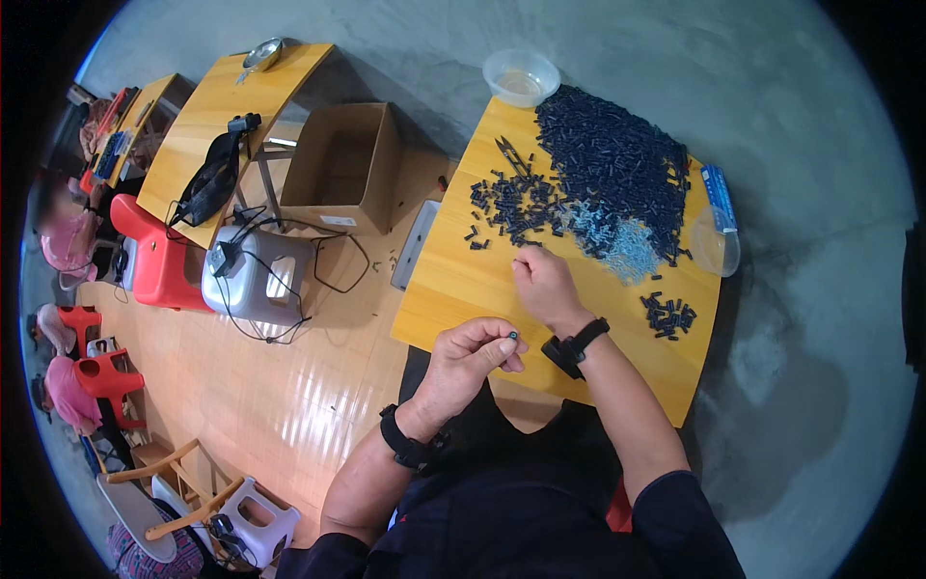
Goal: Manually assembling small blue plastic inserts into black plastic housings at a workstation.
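Observation:
My left hand [470, 359], just over the table's near edge, pinches a small dark cylinder [513, 336] with a bluish end between thumb and fingers. Farther out, my right hand [546, 287] hangs over the wooden table [453, 289] with its fingers curled in; what they hold, if anything, is hidden. Just beyond its knuckles lie scattered short black cylinders [511, 207]. A large heap of the same black cylinders [617, 164] covers the far right part. Small light-blue pieces [622, 246] are piled at its near side, and a smaller cluster of black cylinders [667, 317] sits to the right.
Dark snips [512, 156] lie beside the scattered cylinders. A clear plastic bowl [521, 77] stands at the far corner. At the right edge are a blue box [718, 196] and a clear round lid [715, 243]. Left of the table are a cardboard box [345, 164] and a grey stool [253, 280].

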Demonstrator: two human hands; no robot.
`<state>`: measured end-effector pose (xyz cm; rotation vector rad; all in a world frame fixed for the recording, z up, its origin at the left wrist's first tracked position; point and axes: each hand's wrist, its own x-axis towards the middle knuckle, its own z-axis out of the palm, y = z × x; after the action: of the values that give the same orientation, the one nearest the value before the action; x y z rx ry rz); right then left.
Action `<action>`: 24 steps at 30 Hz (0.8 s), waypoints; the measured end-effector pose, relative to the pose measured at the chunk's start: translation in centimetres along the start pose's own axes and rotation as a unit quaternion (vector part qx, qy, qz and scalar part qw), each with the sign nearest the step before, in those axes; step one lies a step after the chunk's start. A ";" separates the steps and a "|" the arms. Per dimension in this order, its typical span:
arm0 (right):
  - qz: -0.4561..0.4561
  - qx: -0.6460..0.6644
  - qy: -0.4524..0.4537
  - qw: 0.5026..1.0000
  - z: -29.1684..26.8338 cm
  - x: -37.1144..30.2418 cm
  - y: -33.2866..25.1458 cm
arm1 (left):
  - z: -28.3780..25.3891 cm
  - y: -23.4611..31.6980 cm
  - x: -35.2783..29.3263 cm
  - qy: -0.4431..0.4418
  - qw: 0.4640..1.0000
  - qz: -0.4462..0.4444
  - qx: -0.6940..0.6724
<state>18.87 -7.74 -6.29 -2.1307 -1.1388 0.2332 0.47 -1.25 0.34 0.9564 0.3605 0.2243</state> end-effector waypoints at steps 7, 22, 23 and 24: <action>0.202 0.405 -0.014 0.892 -5.1 -4.0 -2.0 | 1.6 0.4 -0.3 -0.025 0.999 -0.004 -0.035; 0.165 0.482 -0.051 0.859 -12.9 -9.1 -7.9 | 3.7 0.0 -1.3 -0.033 0.997 -0.009 0.062; 0.166 0.482 -0.051 0.859 -12.9 -9.3 -8.2 | 3.6 0.0 -1.4 -0.038 0.997 -0.010 0.068; 0.153 0.471 -0.060 0.867 -12.8 -9.5 -8.5 | 3.6 0.0 -1.4 -0.037 0.997 -0.011 0.067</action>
<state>13.43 -18.46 7.25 -1.3851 -0.5301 0.8804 0.59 -4.46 2.51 1.0891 0.3205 0.1452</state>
